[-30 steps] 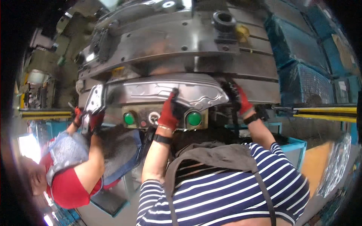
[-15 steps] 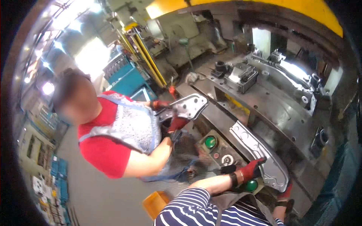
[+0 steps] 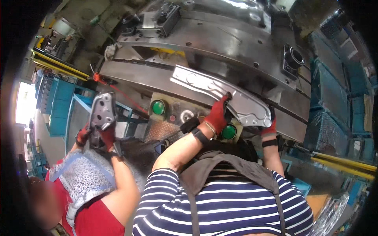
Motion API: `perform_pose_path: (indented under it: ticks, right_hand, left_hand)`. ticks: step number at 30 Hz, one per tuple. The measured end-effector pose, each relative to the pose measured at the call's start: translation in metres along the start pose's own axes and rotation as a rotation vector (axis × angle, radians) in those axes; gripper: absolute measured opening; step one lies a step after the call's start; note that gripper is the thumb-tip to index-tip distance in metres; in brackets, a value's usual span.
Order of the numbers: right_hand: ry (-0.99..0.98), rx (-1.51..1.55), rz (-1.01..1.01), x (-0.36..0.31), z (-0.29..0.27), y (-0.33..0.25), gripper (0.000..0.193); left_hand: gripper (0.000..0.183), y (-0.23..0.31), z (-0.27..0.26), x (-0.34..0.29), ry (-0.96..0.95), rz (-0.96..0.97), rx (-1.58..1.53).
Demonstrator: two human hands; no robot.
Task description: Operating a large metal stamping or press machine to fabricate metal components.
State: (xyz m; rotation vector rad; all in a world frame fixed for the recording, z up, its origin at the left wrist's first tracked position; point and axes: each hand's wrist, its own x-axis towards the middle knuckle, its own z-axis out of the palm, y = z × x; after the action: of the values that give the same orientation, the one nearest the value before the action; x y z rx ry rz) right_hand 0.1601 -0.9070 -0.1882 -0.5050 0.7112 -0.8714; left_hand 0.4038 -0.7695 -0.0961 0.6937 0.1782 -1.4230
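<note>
From the head view, a long metal panel (image 3: 247, 104) is held just beyond the control box (image 3: 173, 107). The person's left hand (image 3: 216, 117) has its fingers clamped on the near edge; the right hand (image 3: 270, 129), fingers partly hidden, grips the end right of the box. Steady handling likely needs both grips firm, clear of the box.

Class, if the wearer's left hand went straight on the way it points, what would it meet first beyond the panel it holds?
Beyond the silver metal panel, the left hand would probably meet the steel machine bed first, though depth is unclear and it might pass above.
</note>
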Motion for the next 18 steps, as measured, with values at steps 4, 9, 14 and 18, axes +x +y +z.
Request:
perform_pose_path:
  ticks: [4, 9, 14, 18]
  right_hand:
    - [-0.099, 0.136, 0.027, 0.010, -0.008, -0.001, 0.041]
    - [-0.173, 0.072, -0.131, 0.016, -0.029, 0.008, 0.042]
    - [-0.104, -0.055, -0.151, -0.010, -0.005, 0.004, 0.045]
    - [0.010, -0.208, -0.150, -0.002, -0.019, 0.001, 0.044]
  left_hand:
    - [0.032, -0.016, -0.033, 0.027, -0.097, 0.277, 0.468]
    - [0.035, -0.036, -0.057, 0.033, -0.108, 0.180, 0.312]
    - [0.042, -0.017, -0.027, -0.010, -0.152, -0.161, -0.077]
    - [0.043, -0.007, -0.010, -0.026, -0.178, -0.209, -0.029]
